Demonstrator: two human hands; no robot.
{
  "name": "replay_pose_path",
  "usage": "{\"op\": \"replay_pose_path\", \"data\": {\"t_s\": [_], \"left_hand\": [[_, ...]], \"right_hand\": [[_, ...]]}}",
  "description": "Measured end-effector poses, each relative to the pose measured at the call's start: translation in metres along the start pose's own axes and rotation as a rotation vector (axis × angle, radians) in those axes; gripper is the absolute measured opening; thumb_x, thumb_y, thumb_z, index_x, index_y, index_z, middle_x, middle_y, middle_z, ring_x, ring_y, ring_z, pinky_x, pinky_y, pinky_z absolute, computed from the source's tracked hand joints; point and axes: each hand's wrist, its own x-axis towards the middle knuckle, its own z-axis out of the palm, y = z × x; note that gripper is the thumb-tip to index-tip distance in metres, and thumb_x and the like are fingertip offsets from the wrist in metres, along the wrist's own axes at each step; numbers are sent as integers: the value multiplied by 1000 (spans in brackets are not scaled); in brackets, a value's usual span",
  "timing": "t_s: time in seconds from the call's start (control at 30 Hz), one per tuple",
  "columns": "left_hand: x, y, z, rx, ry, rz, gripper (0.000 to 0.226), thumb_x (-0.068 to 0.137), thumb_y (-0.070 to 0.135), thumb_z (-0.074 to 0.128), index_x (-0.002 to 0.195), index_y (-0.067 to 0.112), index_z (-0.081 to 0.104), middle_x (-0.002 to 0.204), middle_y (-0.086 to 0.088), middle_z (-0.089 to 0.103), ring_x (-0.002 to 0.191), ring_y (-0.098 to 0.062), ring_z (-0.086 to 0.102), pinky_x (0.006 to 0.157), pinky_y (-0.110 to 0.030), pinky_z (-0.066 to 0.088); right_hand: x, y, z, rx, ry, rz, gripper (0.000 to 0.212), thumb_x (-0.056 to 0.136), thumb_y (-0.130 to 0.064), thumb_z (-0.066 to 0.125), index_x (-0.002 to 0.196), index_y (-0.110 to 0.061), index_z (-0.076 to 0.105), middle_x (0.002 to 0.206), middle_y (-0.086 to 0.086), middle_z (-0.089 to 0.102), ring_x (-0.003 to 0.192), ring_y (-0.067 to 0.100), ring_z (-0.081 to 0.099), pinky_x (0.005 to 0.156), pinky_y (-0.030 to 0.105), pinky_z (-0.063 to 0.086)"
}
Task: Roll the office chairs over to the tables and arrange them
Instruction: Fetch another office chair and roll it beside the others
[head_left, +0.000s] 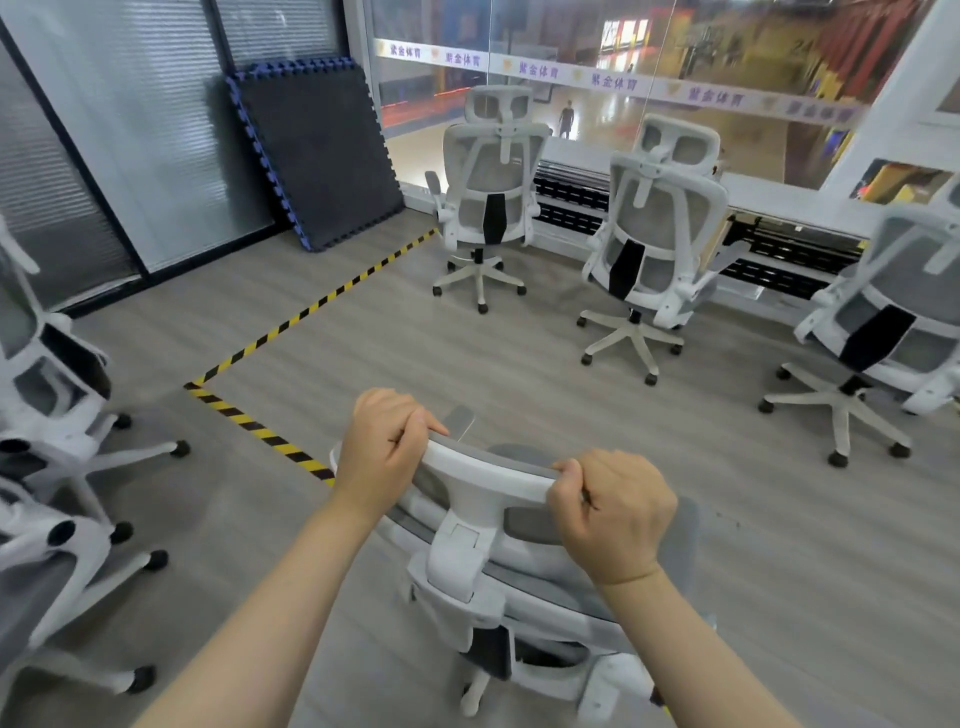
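two hands, left hand (382, 447) and right hand (613, 512), are clenched on the headrest (488, 467) of the near office chair (519, 571) mid-floor by the striped tape (260, 431); rolling step is underway, no tables seen, steering past parked chairs (488, 197) needed.

An office room: white mesh office chairs (487, 197), glass partitions with blinds (130, 130), hazard-striped floor tape (311, 312).

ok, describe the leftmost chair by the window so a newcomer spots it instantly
Start at the big window wall overlooking the court. Three white mesh chairs stand along it, backs toward the camera. The leftmost chair is the one nearest the dark foam mats, at the end of the yellow-black floor tape.
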Motion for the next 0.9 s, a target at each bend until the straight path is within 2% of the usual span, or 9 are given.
{"op": "replay_pose_path", "data": {"t_s": [0.17,0.23,0.37,0.47,0.57,0.7,0.77,0.83,0.9], "left_hand": [[75,-61,22,-7,-58,-49,45,95,16,33,66,22,67,61,12,54,71,-11,54,96,-33,37],[107,-89,28,3,-38,-57,45,96,16,33,67,21,67,62,13,54,73,-10,55,105,-32,33],[175,-149,43,14,-26,-114,44,100,19,29,75,22,65,75,10,58,86,-10,56,113,-32,23],[232,-201,56,7,-37,-146,42,102,23,26,82,22,63,86,8,58,110,-16,51,113,-37,27],[292,-249,65,-1,-86,-209,42,102,25,25,86,20,63,94,8,57,130,-11,36,107,-22,24],[376,-314,78,54,-170,-235,40,101,25,22,82,27,57,95,13,52,136,-18,31,109,-24,19],[414,-348,84,74,-218,-265,41,102,23,21,85,23,58,101,9,50,138,-14,24,110,-23,15],[451,-382,90,88,-237,-256,39,102,22,21,85,25,56,102,6,50,139,-19,27,114,-22,9],[487,-416,97,96,-264,-244,38,99,29,18,82,33,52,100,8,50,136,-26,32,115,-21,5]], "right_hand": [[40,25,81,1,-41,12,51,96,-25,37,51,-17,58,48,-4,46,44,20,40,48,29,30],[58,31,117,-1,-69,-17,50,97,-25,37,54,-17,59,50,-4,48,45,19,43,48,31,32],[99,43,201,-9,-133,9,47,98,-25,36,61,-16,62,55,-2,53,50,20,47,51,34,37],[131,56,269,9,-172,30,44,99,-26,36,66,-16,62,58,-3,52,53,20,46,55,34,37],[168,69,337,14,-192,54,35,96,-21,41,68,-17,62,59,-4,49,55,17,42,58,30,31],[214,85,429,13,-213,105,32,95,-21,42,70,-17,62,61,-5,49,57,17,42,61,29,30],[234,92,469,45,-247,114,31,95,-21,41,75,-18,64,65,-6,52,60,17,43,64,29,31],[254,100,506,60,-284,116,31,96,-22,39,79,-19,65,67,-7,51,62,16,43,65,30,32],[278,107,543,75,-297,131,31,96,-22,38,81,-19,65,68,-7,51,63,16,44,67,31,33]]}}
